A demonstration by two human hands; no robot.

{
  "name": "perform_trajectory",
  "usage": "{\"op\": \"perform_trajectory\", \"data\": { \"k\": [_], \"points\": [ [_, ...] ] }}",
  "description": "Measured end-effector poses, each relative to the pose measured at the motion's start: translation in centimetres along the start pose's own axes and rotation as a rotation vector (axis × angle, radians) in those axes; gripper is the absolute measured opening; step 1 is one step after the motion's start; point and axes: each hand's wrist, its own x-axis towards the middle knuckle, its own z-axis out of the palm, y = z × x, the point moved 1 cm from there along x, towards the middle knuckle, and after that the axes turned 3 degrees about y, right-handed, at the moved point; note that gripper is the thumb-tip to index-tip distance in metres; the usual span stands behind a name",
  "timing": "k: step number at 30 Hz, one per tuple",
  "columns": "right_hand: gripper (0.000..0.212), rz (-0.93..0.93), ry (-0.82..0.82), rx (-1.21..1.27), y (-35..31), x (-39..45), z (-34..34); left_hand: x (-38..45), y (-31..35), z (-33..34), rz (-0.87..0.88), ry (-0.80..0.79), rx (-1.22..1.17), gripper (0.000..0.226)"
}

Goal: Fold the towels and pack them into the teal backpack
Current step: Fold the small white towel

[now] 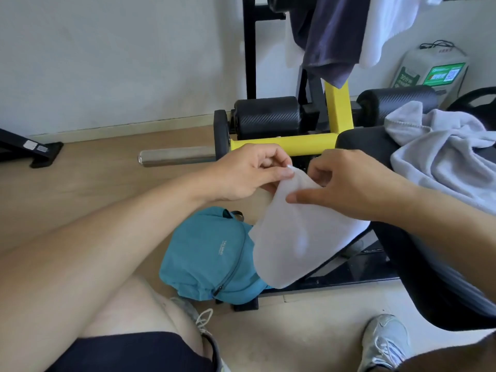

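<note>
My left hand (pixel 247 170) pinches the top corner of the white towel (pixel 295 232), fingers closed on it; my right hand (pixel 346 183) holds the edge beside. The towel hangs long downward, just over the backpack (pixel 204 253) on the floor.

A white wall (pixel 120 63) meets pale wood floor (pixel 107 189) (a black-and-yellow weight bench (pixel 336 114) stands there).

My left hand (pixel 249 170) and right hand (pixel 346 183) pinch the top edge of a white towel (pixel 295 237), which hangs directly above the teal backpack (pixel 209 253).
</note>
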Motion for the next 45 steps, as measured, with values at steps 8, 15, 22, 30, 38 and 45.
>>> {"op": "perform_trajectory", "data": {
  "k": [8,15,22,30,38,45],
  "points": [
    [0.032,-0.005,-0.116,0.174,0.6,0.8,0.6,0.2,-0.4,0.4,-0.053,0.025,-0.141,0.014],
    [0.031,-0.036,0.005,0.204,1.2,1.0,0.0,0.5,-1.0,0.5,-0.121,0.071,-0.214,0.03],
    [0.012,-0.103,0.043,0.14,1.3,0.9,-1.0,0.7,-2.9,0.8,-0.17,-0.037,-0.016,0.027],
    [0.006,-0.14,0.121,0.127,1.7,1.3,-1.6,0.6,-6.1,2.8,-0.253,-0.216,0.157,0.04],
    [0.011,-0.16,0.115,0.054,2.7,1.1,-2.7,1.4,-7.0,3.0,-0.271,-0.156,0.28,0.025],
    [0.012,-0.232,0.095,0.11,1.7,0.4,-3.7,1.6,-6.5,3.0,-0.23,-0.11,0.293,0.021]
  ]
}}
